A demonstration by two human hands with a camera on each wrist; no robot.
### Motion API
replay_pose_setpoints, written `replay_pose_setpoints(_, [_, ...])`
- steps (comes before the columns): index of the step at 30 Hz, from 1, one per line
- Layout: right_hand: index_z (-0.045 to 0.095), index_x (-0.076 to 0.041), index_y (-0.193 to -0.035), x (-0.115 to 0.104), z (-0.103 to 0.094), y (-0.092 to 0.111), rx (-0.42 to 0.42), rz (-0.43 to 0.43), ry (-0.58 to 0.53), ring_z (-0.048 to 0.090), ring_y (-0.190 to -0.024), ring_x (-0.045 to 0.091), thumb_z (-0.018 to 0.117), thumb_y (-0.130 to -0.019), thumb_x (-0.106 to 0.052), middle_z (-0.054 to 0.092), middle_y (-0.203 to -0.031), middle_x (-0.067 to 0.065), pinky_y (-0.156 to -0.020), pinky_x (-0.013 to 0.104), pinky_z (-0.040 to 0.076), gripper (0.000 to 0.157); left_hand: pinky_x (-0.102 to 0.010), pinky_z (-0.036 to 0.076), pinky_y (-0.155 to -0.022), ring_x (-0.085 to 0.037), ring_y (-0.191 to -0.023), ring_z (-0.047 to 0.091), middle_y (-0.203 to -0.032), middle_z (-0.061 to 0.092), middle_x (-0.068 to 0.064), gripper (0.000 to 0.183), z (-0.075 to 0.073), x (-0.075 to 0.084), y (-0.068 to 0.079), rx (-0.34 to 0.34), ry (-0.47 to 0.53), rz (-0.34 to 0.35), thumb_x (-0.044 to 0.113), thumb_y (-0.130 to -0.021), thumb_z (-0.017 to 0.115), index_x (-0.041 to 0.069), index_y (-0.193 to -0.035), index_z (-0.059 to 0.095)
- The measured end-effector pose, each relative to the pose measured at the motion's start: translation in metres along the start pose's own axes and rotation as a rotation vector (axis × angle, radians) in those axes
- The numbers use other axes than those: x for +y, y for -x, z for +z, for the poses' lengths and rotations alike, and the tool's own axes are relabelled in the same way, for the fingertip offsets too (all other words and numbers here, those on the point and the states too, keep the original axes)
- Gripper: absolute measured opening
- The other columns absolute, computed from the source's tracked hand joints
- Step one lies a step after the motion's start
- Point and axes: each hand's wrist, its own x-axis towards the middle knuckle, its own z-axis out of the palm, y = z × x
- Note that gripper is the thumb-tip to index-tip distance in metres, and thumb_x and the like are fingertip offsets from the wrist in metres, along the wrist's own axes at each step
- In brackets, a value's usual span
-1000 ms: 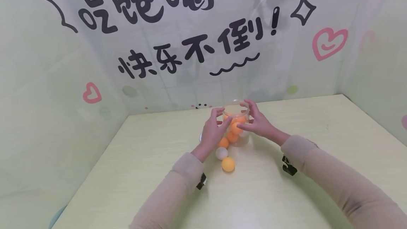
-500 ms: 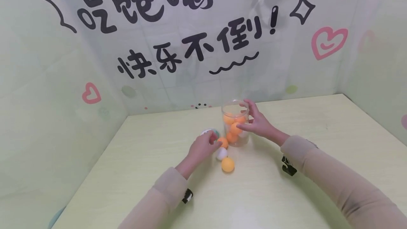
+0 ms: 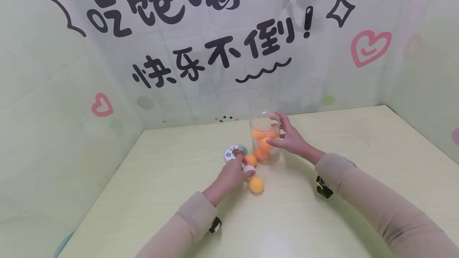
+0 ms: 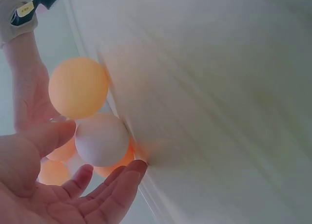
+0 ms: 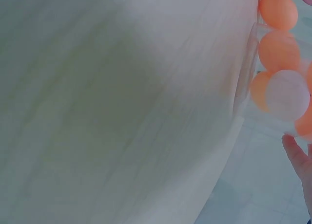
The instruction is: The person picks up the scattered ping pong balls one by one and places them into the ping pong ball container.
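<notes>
My left hand (image 3: 229, 176) is at a white ping-pong ball (image 3: 249, 169) on the table. In the left wrist view its thumb and fingers (image 4: 117, 195) spread to either side of that white ball (image 4: 102, 139), fingertips right at its surface. My right hand (image 3: 291, 137) holds the clear plastic jar (image 3: 264, 126) from the right, thumb in front and fingers round the far side. The jar stands upright and uncapped, with several orange and white balls (image 3: 261, 154) inside. One orange ball (image 3: 250, 160) lies by its base, and a yellow-orange ball (image 3: 256, 185) lies nearer me.
A round lid (image 3: 234, 153) with a printed label lies flat, left of the jar and just beyond my left hand. The pale wooden table (image 3: 172, 162) meets a printed cloth backdrop (image 3: 193, 102) behind the jar.
My left hand has left the jar, come down on its left side and moved to the white ball, uncovering the lid. My right hand stays on the jar.
</notes>
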Motion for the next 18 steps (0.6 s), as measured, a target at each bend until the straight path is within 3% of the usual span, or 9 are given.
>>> replay_pose_setpoints(6, [0.011,0.001,-0.140,-0.0126,-0.0003,0.0035,0.001,0.018,0.005,0.035,-0.124,0.044,0.065,-0.081,0.000,0.025,-0.144,0.026,-0.092,0.057,0.038,0.080,-0.027,0.043,-0.058,-0.018,-0.069,0.051,-0.084,0.056,-0.005,0.036,0.0002,-0.0006,-0.0021,-0.006,-0.006,0.011,0.026,-0.083,0.068,0.007,-0.108,0.051])
replay_pose_setpoints(18, [0.010,-0.001,-0.141,-0.0081,-0.0009,0.0002,0.002,0.016,0.003,0.037,-0.122,0.043,0.065,-0.082,-0.002,0.025,-0.144,0.025,-0.091,0.056,0.038,0.081,-0.029,0.045,-0.063,-0.019,-0.074,0.052,-0.089,0.056,-0.006,0.033,-0.0007,-0.0037,-0.0083,-0.018,0.038,0.009,0.024,-0.082,0.068,0.009,-0.106,0.051])
